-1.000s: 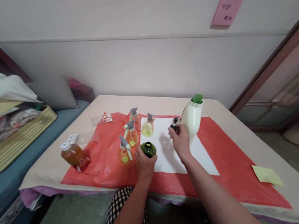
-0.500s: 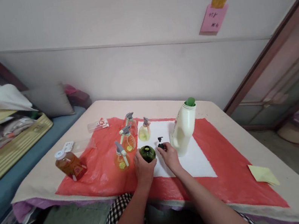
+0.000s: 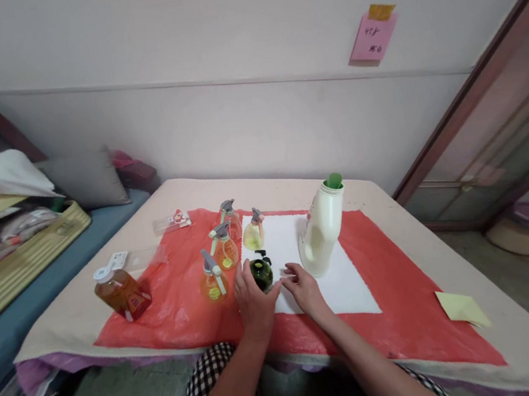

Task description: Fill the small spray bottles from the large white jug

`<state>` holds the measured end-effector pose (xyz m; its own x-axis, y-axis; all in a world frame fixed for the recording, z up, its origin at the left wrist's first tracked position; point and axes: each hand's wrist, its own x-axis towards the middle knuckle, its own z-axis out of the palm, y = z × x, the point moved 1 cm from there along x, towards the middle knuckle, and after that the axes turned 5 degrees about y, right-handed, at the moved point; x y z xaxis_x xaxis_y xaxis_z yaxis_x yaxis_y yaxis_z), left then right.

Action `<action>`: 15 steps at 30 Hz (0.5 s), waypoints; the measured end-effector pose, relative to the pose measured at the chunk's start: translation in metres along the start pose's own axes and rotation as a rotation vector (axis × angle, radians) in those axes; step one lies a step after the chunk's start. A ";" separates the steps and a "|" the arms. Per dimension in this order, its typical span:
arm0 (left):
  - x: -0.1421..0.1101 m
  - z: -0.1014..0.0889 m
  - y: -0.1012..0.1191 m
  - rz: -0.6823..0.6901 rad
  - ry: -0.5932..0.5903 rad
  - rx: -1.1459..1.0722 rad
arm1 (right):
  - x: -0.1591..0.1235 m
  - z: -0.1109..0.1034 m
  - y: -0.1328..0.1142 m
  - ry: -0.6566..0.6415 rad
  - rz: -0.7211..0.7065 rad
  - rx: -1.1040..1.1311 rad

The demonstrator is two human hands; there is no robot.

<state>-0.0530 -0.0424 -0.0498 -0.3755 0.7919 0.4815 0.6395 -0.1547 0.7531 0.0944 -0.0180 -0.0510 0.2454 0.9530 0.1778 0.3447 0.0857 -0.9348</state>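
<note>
My left hand (image 3: pixel 252 300) is wrapped round a small round dark green bottle (image 3: pixel 262 275) on the white sheet (image 3: pixel 284 232). Just behind the bottle is a black pump head (image 3: pixel 263 257); whether it touches the bottle I cannot tell. To the right, my right hand (image 3: pixel 303 288) hovers over the sheet with its fingers slightly apart and nothing visible in them, its thumb close to my left thumb. Beyond it stands a large cream bottle (image 3: pixel 324 232) with its mouth uncovered and a green piece (image 3: pixel 333 180) at the top.
Several small spray bottles (image 3: pixel 225 252) with grey triggers stand left of my hands on the red cloth (image 3: pixel 182 313). A jar of amber liquid (image 3: pixel 122 293) with a white lid is further left. Clear packaging (image 3: pixel 171 222) sits behind, and yellow paper (image 3: pixel 463 308) lies front right.
The black pump head has left my right hand and is now behind the green bottle. My right hand has loosened its fingers; my left still holds the bottle.
</note>
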 end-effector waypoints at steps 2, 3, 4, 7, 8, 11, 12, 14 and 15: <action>-0.008 -0.010 0.009 0.156 0.085 -0.072 | -0.012 -0.017 -0.009 0.002 -0.026 0.033; -0.011 -0.015 0.013 0.212 0.110 -0.123 | -0.017 -0.027 -0.013 0.014 -0.038 0.046; -0.014 -0.021 0.017 0.239 0.113 -0.175 | -0.022 -0.037 -0.017 0.033 -0.045 0.056; -0.018 -0.034 0.022 0.126 -0.083 -0.269 | -0.036 -0.062 -0.023 0.105 -0.032 0.063; -0.018 -0.037 0.022 0.050 -0.179 -0.271 | -0.040 -0.068 -0.023 0.121 -0.015 0.059; -0.016 -0.041 0.019 -0.119 -0.334 -0.235 | -0.047 -0.076 -0.017 0.111 0.060 0.051; -0.015 -0.042 0.018 -0.143 -0.341 -0.221 | -0.048 -0.076 -0.014 0.093 0.087 0.052; -0.015 -0.040 0.017 -0.177 -0.359 -0.195 | -0.047 -0.075 -0.011 0.051 0.135 0.054; -0.014 -0.039 0.016 -0.194 -0.372 -0.182 | -0.046 -0.074 -0.010 0.031 0.155 0.054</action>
<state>-0.0631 -0.0794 -0.0269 -0.1895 0.9696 0.1550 0.4406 -0.0571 0.8959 0.1464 -0.0841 -0.0268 0.3200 0.9466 0.0392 0.2514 -0.0450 -0.9668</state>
